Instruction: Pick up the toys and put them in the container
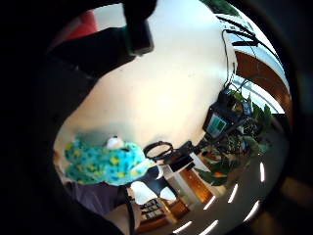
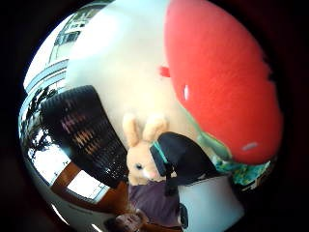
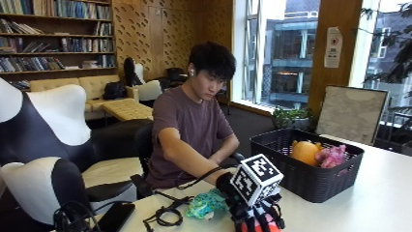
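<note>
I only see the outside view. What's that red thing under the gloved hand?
Observer: The thumb side palm view shows a big red plush toy filling much of the picture, close to the palm.
Operator: Are there toys I can't see?
Observer: Yes, a beige bunny sits on the table beside the black basket.
Operator: Is the blue-green one plain?
Observer: No, the teal toy has yellow spots, and it lies on the table.
</note>
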